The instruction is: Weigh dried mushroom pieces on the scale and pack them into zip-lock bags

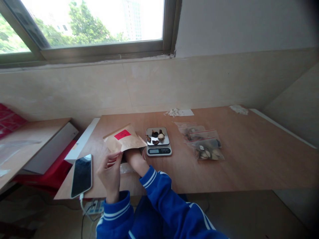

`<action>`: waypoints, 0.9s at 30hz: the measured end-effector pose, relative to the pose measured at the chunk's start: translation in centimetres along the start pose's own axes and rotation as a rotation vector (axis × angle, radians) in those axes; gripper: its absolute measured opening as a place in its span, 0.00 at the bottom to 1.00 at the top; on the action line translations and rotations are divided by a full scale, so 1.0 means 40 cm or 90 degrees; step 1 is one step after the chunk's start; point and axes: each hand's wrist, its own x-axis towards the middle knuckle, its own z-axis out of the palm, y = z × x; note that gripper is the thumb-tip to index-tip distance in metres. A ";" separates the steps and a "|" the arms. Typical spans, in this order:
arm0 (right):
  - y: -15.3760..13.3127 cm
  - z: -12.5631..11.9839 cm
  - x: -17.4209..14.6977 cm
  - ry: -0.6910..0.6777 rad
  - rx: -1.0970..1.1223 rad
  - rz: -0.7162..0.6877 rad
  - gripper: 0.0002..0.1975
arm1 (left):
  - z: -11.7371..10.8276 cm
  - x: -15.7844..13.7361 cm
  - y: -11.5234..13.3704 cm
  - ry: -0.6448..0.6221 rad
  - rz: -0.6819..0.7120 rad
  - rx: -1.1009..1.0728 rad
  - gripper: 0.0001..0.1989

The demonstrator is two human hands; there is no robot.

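Observation:
My left hand [112, 166] pinches the near edge of a brown kraft paper bag [132, 141] with a red label. My right hand [134, 158] reaches into the bag's mouth up to the wrist, so its fingers are hidden. Just right of the bag stands a small digital kitchen scale [159, 152]. On its steel pan lie several dark brown and cream dried pieces [160, 136], perhaps mushroom. The display is lit, but its digits are too small to read. Beneath my right wrist, a clear plastic bag [126, 168] partly shows on the table.
Zip bags [209, 151] of dried pieces lie right of the scale. White shreds [173, 112] rest on paper at the back, with another white pile [238, 109] at far right. A charging phone [81, 176] lies near the wooden table's [249, 159] left edge, above a power strip [94, 207].

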 end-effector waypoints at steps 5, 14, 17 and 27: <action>-0.014 -0.031 -0.071 -0.009 -0.067 -0.006 0.17 | 0.002 0.000 0.005 0.022 -0.005 -0.001 0.13; -0.044 -0.108 -0.211 -0.045 0.042 -0.035 0.14 | 0.003 -0.001 0.010 0.021 -0.004 0.001 0.11; -0.045 -0.127 -0.229 -0.026 0.149 -0.034 0.14 | 0.006 -0.002 0.014 0.042 -0.008 0.026 0.11; 0.152 -0.259 -0.349 0.169 0.432 0.163 0.11 | -0.008 0.010 0.002 0.048 -0.021 0.038 0.13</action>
